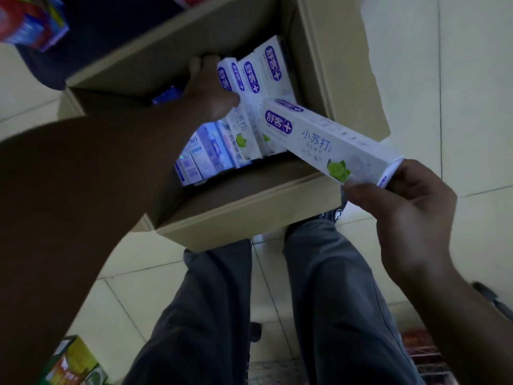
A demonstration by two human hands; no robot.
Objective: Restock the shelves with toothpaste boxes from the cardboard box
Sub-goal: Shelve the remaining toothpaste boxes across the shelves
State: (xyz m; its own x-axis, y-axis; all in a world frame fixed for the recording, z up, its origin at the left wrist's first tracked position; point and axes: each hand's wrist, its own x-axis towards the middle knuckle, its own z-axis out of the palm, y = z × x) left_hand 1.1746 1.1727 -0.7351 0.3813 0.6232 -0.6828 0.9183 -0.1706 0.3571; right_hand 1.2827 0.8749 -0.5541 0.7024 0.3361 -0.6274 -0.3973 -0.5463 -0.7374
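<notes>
An open cardboard box (pixel 249 215) stands on the tiled floor in front of my legs. Several white toothpaste boxes with purple logos (pixel 251 76) stand upright inside it, beside bluish boxes (pixel 202 154) lower left. My left hand (pixel 208 90) reaches into the carton, fingers at the upright white boxes; whether it grips one is hidden. My right hand (pixel 399 201) pinches the near end of one white toothpaste box (pixel 327 140), which lies slanted over the carton's right front corner.
Carton flaps (pixel 347 65) stick up at the far right and far left. Colourful packages (pixel 30 20) sit at the top left, green packs (pixel 72 362) at the bottom left, and a wire rack with red goods (pixel 424 354) at the bottom right.
</notes>
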